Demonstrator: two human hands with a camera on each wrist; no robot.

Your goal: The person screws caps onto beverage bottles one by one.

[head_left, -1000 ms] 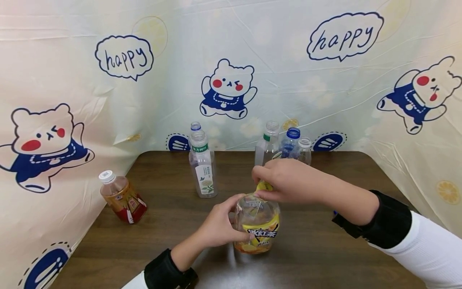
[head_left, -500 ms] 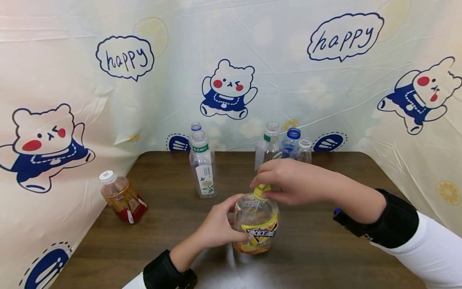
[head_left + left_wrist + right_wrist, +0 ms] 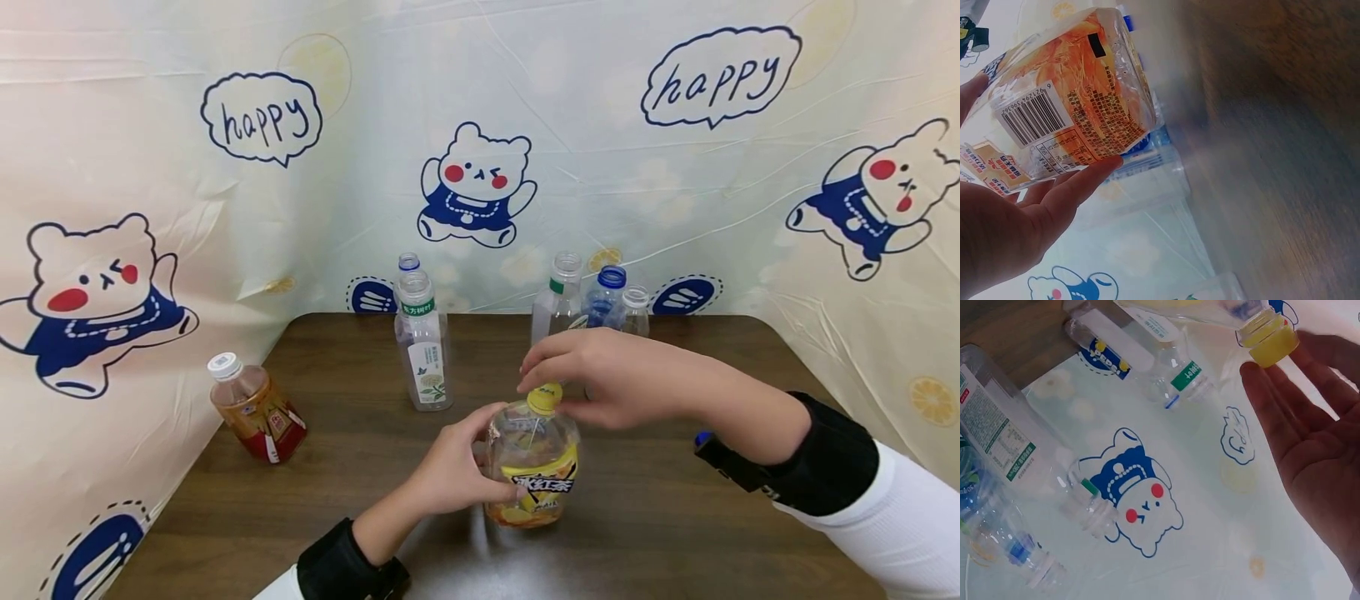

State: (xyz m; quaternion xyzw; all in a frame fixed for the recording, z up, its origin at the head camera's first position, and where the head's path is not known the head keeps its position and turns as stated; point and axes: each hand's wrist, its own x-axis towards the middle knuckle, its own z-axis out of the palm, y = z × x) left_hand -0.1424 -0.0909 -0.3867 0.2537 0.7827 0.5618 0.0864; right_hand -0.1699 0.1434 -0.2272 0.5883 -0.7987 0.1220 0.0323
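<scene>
The left hand [image 3: 461,468] grips the side of a clear bottle [image 3: 534,450] with a yellow label, at the near middle of the table [image 3: 352,487]. The right hand [image 3: 607,379] has its fingers loosely parted around the yellow cap [image 3: 545,398], in front of several uncapped bottles

Left hand [image 3: 457,471] gripping yellow-labelled bottle [image 3: 534,454] near middle of bench [image 3: 675,517]. Right hand [image 3: 607,379] hovering around yellow cap [image 3: 545,398] on its neck, fingers loosely bent. White-capped bottle [image 3: 258,412] standing at left. White-labelled bottle [image 3: 423,350] standing far left of centre, blue-ringed bottle [image 3: 408,262] peeking from behind. Blue-necked bottle [image 3: 606,300] standing far right, between two clear bottles [image 3: 566,287].
</scene>
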